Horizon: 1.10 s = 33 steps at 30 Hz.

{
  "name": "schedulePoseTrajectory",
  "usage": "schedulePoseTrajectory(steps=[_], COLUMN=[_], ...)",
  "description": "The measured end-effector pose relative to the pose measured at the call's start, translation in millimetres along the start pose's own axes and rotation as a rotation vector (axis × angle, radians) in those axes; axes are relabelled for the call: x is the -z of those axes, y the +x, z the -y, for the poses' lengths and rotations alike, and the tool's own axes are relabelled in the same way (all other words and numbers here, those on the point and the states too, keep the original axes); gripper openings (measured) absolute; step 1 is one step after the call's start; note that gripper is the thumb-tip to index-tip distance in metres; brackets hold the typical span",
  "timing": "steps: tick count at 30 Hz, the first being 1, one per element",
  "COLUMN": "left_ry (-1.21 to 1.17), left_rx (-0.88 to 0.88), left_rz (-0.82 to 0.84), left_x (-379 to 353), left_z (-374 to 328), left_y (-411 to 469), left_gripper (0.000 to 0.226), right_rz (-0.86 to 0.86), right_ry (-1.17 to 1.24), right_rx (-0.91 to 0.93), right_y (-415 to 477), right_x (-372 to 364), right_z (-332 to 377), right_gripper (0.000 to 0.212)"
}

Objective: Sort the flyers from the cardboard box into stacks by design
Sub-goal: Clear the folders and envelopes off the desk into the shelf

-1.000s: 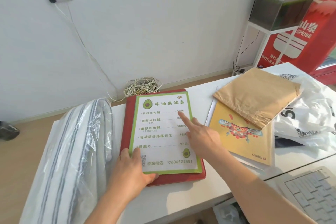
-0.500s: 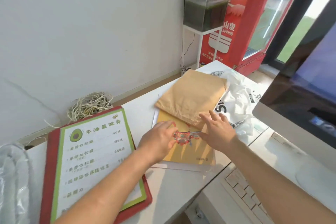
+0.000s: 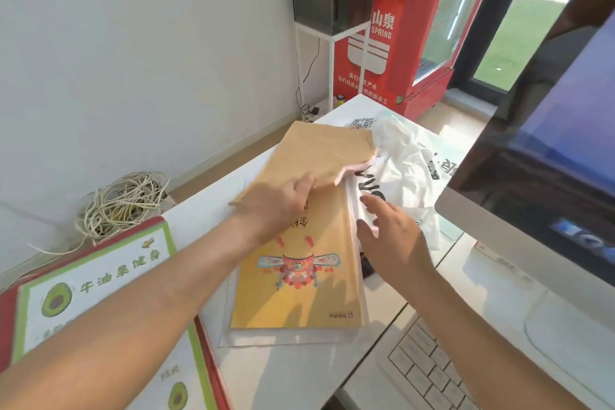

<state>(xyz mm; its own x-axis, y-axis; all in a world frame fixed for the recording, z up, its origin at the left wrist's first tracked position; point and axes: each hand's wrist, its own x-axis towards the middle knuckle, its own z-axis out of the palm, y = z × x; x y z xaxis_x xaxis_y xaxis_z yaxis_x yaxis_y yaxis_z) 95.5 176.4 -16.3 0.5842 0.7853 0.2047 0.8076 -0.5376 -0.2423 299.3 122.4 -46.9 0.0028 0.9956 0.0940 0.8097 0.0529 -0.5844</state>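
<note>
Both forearms (image 3: 166, 293) are bare as far as they show, like the left hand (image 3: 279, 203) and right hand (image 3: 392, 240).

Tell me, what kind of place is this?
Probably a shop or gym front desk: a computer monitor and keyboard, an avocado-printed price flyer, and a red drinks fridge behind.

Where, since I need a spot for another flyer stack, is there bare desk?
Bare desk lies at the near edge between the avocado flyer and the yellow flyer, and a strip between the twine coil and the brown envelope. The right side is crowded: plastic bag, keyboard.
</note>
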Motion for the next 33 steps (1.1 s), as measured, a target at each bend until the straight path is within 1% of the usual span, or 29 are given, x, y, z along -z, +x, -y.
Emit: schedulePoseTrajectory(steps=[1,2,3,4,6,8,9,11,13,14,17,18,19,21,22,23,25,26,27,29,30,31,33], left_ry=[0.050,0.077,0.090,0.077,0.022,0.006,0.018,-0.006,-0.036,-0.057,-0.175,-0.203,-0.223,-0.297,-0.346,-0.411,-0.499,-0.554,-0.641,-0.796,-0.851,-0.870,-0.913], left_rx=[0.044,0.061,0.056,0.042,-0.012,-0.029,-0.019,0.021,0.036,0.043,0.122,0.157,0.178,0.184,0.189,0.199,0.207,0.220,0.253,0.386,0.467,0.546,0.702], left_rz=[-0.103,-0.174,-0.204,-0.192,-0.092,0.065,0.128,0.207,0.234,0.237,0.340,0.409,0.439,0.339,0.302,0.304,0.173,0.135,0.119,0.085,0.053,0.001,-0.137], left_x=[15,26,31,36,21,-1,-11,-14,-10,-9,3,5,6,3,4,3,-2,-3,0,3,5,10,24], left_z=[5,5,-2,-16,-55,-91,-102,-110,-108,-107,-104,-104,-105,-105,-103,-100,-93,-91,-89,-82,-76,-69,-50], left_y=[-6,-14,-25,-38,-67,-90,-97,-103,-107,-110,-116,-120,-124,-132,-134,-136,-139,-140,-140,-142,-144,-146,-152], left_gripper=[0.039,0.037,0.036,0.034,0.037,0.040,0.042,0.046,0.042,0.038,0.058,0.057,0.056,0.062,0.063,0.058,0.042,0.036,0.032,0.030,0.035,0.046,0.064], right_rz=[0.031,0.066,0.107,0.164,0.252,0.277,0.287,0.318,0.303,0.295,0.311,0.314,0.313,0.308,0.313,0.320,0.355,0.366,0.362,0.306,0.255,0.197,0.113], right_ry=[0.105,0.159,0.170,0.163,0.217,0.316,0.319,0.216,0.174,0.191,0.231,0.239,0.242,0.217,0.205,0.198,0.181,0.159,0.128,0.037,-0.013,-0.048,-0.039], right_rx=[-0.117,-0.202,-0.243,-0.270,-0.342,-0.430,-0.449,-0.436,-0.429,-0.430,-0.391,-0.382,-0.371,-0.336,-0.327,-0.326,-0.312,-0.287,-0.259,-0.175,-0.112,-0.041,0.073], right_y=[-5,-11,-15,-17,-16,-7,-2,5,8,9,9,9,9,10,10,11,9,9,9,6,4,1,-9], right_x=[7,13,17,16,10,1,-4,-9,-11,-12,-15,-16,-16,-16,-16,-16,-13,-11,-8,5,13,23,50], right_z=[0,-1,-3,-3,-2,1,1,3,7,9,15,18,21,28,32,34,40,42,45,57,65,75,101], right_gripper=[0.036,0.035,0.032,0.028,0.029,0.038,0.044,0.059,0.064,0.061,0.043,0.037,0.033,0.022,0.022,0.026,0.029,0.028,0.027,0.028,0.031,0.034,0.038])
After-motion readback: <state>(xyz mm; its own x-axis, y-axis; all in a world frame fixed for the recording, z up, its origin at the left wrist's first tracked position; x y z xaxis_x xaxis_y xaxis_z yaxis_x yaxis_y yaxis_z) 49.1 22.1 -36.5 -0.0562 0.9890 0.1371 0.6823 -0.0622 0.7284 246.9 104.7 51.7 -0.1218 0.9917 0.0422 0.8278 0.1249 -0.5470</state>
